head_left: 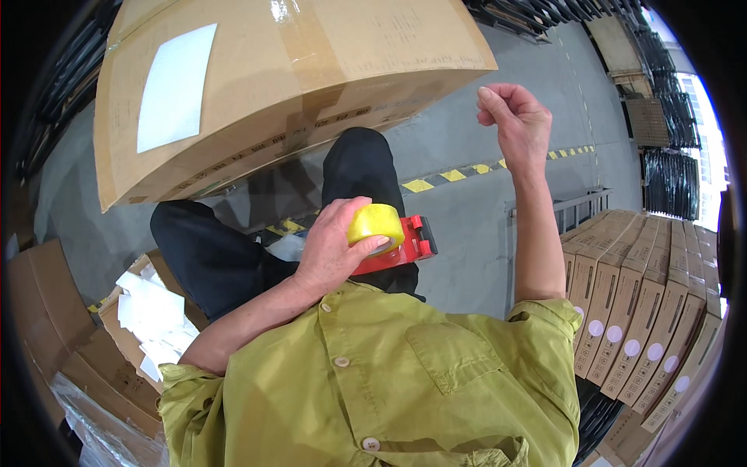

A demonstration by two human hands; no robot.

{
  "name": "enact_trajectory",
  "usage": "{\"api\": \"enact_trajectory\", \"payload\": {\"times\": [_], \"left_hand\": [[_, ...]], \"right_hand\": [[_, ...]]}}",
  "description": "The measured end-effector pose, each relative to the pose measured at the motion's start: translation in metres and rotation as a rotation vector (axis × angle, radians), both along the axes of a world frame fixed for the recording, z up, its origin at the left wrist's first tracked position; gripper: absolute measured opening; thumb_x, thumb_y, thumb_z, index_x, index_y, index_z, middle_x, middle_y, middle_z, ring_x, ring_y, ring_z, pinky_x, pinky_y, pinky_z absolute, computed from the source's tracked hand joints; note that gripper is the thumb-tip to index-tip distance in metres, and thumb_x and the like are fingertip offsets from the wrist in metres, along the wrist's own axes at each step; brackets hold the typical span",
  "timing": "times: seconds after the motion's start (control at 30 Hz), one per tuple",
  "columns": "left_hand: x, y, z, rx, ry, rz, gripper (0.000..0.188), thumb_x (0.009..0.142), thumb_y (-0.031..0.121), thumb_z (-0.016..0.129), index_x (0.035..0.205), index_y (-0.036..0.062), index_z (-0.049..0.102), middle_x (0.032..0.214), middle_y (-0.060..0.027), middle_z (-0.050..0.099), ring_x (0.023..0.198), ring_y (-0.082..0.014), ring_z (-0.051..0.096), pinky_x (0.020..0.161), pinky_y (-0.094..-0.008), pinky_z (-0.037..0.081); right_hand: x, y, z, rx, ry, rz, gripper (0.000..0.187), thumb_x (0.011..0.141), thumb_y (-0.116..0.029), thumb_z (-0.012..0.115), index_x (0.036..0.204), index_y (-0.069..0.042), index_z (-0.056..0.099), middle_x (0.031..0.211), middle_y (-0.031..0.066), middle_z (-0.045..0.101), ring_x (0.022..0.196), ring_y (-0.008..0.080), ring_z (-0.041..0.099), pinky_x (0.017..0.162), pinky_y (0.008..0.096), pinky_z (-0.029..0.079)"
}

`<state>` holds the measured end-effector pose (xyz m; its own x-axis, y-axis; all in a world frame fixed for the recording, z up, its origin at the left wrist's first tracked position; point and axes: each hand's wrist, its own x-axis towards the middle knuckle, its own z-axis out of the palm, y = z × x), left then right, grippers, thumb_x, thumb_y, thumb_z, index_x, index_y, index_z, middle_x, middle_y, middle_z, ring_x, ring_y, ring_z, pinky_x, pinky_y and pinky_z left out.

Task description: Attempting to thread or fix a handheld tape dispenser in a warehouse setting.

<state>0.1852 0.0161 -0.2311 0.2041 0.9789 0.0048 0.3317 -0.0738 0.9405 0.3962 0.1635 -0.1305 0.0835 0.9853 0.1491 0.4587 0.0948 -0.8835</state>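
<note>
My left hand (331, 247) grips a tape dispenser (397, 253) with a red frame and a black end, held low over my lap. Its roll of yellow tape (375, 222) lies between my thumb and fingers. Up on the right, my right hand (520, 124) is raised away from everything, fingers curled and thumb pressed to the forefinger. Whether anything thin is pinched there I cannot make out. In front of my knees stands a large cardboard box (257, 93) with clear tape over its top seam. A white sheet (177, 87) lies on its left part.
On the left, an open carton (132, 342) holds white papers (159, 311). Long brown cartons (630, 303) stand in a row on the right, near a grey metal frame (580, 206). A yellow-and-black stripe (451, 176) crosses the grey floor. Dark wrapped stacks (671, 183) stand farther off.
</note>
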Motion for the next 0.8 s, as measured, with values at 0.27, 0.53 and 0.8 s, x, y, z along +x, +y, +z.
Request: {"api": "enact_trajectory", "payload": {"times": [0.27, 0.53, 0.8], "left_hand": [[-0.001, -0.001, 0.003, -0.057, -0.016, -0.022, 0.050, 0.074, 0.025, 0.070, 0.113, 0.0025, 0.050, 0.104, -0.0141, 0.053, 0.099, -0.0312, 0.051, 0.085, -0.0376, 0.042], [0.000, -0.002, 0.001, 0.011, 0.019, -0.004, 0.049, 0.074, 0.023, 0.072, 0.113, 0.0027, 0.051, 0.103, -0.0131, 0.055, 0.095, -0.0291, 0.055, 0.083, -0.0350, 0.044], [-0.003, -0.005, 0.000, 0.035, 0.023, 0.006, 0.049, 0.073, 0.023, 0.073, 0.112, 0.0023, 0.051, 0.102, -0.0136, 0.055, 0.096, -0.0299, 0.054, 0.083, -0.0354, 0.044]], "right_hand": [[0.021, 0.005, -0.006, -0.003, -0.010, -0.081, 0.030, 0.083, -0.026, 0.068, 0.067, -0.003, 0.055, 0.055, -0.0047, 0.046, 0.050, 0.0037, 0.040, 0.045, 0.0190, 0.032], [0.040, 0.042, -0.022, 0.014, 0.200, -0.122, 0.026, 0.089, -0.027, 0.058, 0.094, -0.002, 0.065, 0.082, 0.0026, 0.063, 0.074, 0.0109, 0.056, 0.067, 0.0247, 0.044], [0.043, 0.055, -0.007, 0.108, -0.477, 0.008, 0.030, 0.086, -0.007, 0.053, 0.116, -0.001, 0.057, 0.111, 0.0073, 0.061, 0.102, 0.0162, 0.056, 0.087, 0.0274, 0.044]]}}
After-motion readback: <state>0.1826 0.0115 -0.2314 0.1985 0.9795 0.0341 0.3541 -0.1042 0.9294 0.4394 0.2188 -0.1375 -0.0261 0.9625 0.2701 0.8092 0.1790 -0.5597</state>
